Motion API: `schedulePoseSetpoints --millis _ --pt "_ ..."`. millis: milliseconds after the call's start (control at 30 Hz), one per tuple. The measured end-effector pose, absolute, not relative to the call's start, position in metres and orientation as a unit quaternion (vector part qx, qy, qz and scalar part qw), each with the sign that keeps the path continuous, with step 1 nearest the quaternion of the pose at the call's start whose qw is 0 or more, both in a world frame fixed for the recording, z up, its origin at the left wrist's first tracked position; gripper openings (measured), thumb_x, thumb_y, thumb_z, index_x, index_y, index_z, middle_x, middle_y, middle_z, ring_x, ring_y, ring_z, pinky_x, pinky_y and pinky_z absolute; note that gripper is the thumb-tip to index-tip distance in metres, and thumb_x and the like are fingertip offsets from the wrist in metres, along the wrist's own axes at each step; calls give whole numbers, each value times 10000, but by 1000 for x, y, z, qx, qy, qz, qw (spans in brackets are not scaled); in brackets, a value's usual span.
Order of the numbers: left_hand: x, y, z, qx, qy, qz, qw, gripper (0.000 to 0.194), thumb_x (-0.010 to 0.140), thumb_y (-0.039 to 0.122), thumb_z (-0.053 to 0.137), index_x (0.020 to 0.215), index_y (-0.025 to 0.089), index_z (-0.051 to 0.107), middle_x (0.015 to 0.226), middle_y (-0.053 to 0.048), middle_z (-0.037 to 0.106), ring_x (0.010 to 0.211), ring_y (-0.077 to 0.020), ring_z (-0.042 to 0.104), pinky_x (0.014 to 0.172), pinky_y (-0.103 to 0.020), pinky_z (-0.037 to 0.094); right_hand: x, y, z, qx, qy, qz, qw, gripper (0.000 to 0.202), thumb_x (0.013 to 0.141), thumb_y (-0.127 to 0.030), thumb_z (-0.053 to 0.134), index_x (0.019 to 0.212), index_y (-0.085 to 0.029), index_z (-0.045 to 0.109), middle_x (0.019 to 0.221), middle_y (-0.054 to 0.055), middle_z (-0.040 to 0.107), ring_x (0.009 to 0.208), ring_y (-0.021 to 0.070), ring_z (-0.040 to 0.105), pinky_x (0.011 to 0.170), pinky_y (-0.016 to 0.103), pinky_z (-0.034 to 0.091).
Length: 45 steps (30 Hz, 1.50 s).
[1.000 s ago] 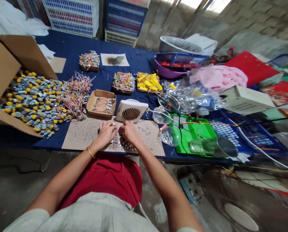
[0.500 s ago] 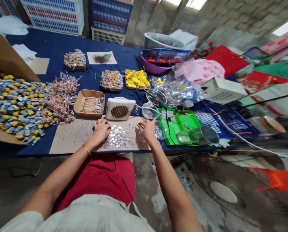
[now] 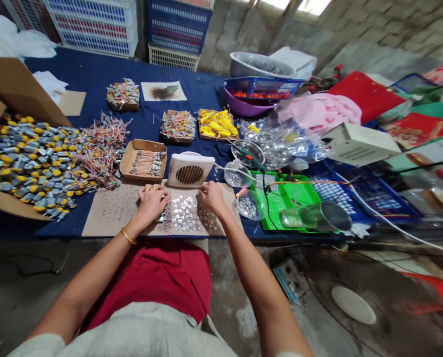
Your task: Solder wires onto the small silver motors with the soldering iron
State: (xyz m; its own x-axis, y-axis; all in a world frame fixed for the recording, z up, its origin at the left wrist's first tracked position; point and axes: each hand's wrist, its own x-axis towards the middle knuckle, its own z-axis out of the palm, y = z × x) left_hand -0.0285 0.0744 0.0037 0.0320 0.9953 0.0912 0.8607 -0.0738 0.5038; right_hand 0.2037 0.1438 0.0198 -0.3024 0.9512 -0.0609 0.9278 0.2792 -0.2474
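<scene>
Small shiny metal discs (image 3: 184,214) lie spread in a patch on a flat cardboard sheet (image 3: 104,213). At the patch's left edge my left hand (image 3: 151,202) rests on the cardboard with its fingers curled; some small pieces show by its thumb, and whatever is under the fingers is hidden. My right hand (image 3: 213,197) is at the upper right of the discs, fingertips pressed together and pointing down. Anything between them is too small to make out. Just behind the discs stands a white square fan with a round grille (image 3: 190,172).
Left lie a cardboard box of grey-and-yellow motors (image 3: 31,168) and a tangle of wired parts (image 3: 104,144). A small tray of wired parts (image 3: 144,162) stands behind my left hand. To the right are a clear bowl of metal pieces (image 3: 249,206) and a green basket (image 3: 277,225).
My right hand has moved left, closer to the discs and my left hand. My left hand has shifted slightly left on the cardboard. The whole view has shifted a little.
</scene>
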Motion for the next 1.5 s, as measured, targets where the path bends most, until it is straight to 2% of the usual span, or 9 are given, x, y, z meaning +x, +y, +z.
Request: schedulePoseSetpoints --millis 167,433,567,767,900,1000,1267,1400,1500 --pt "-27 81 5 695 666 205 179 188 899 294 559 945 233 731 1182 -85 642 1124 -280 452 939 -457 277 154 141 14 -530 -825 188 56 234 905 -240 562 913 -173 787 895 65 726 838 171 601 780 250 412" --pt "-20 90 4 703 655 184 206 205 902 269 531 925 226 730 1149 -95 642 1124 -295 435 948 -479 261 139 134 8 -559 -808 177 46 243 913 -260 559 887 -168 782 872 84 677 755 167 571 685 254 392" --pt "-16 90 6 713 650 183 187 223 906 251 514 926 215 734 1129 -103 638 1113 -298 430 942 -484 257 146 131 10 -580 -794 167 70 255 933 -265 537 902 -163 768 892 90 666 809 177 580 741 260 403" --pt "-7 95 9 728 643 167 168 243 920 267 502 970 202 730 1120 -118 627 1103 -297 437 926 -474 264 182 115 18 -617 -757 155 151 294 954 -264 481 997 -149 748 932 107 683 871 202 608 811 285 436" --pt "3 101 6 724 659 147 142 263 915 363 531 946 190 727 1062 -142 633 1104 -317 432 917 -474 270 210 89 11 -645 -726 141 191 306 947 -272 467 980 -146 744 909 111 685 885 216 619 844 309 453" --pt "7 103 4 724 662 141 135 261 914 350 528 899 182 726 1037 -145 640 1101 -319 440 921 -481 265 229 73 3 -661 -711 132 199 300 939 -281 468 944 -159 741 888 104 673 859 215 615 819 311 464" --pt "2 105 8 741 642 142 136 249 902 261 485 905 198 726 1034 -131 654 1110 -309 453 913 -472 263 244 96 10 -658 -733 104 139 247 915 -242 506 929 -158 738 918 102 643 881 204 584 814 289 422" --pt "1 104 7 748 634 125 151 239 886 235 492 897 200 728 1044 -129 661 1080 -301 472 900 -470 266 233 116 16 -619 -775 105 75 214 869 -188 535 871 -160 746 896 88 631 825 185 573 739 258 392" --pt "-4 103 8 741 639 125 165 252 890 237 488 961 213 729 1050 -128 671 1089 -302 472 902 -466 265 229 125 16 -598 -794 102 34 225 831 -122 522 854 -143 745 865 92 635 796 186 567 701 257 367"
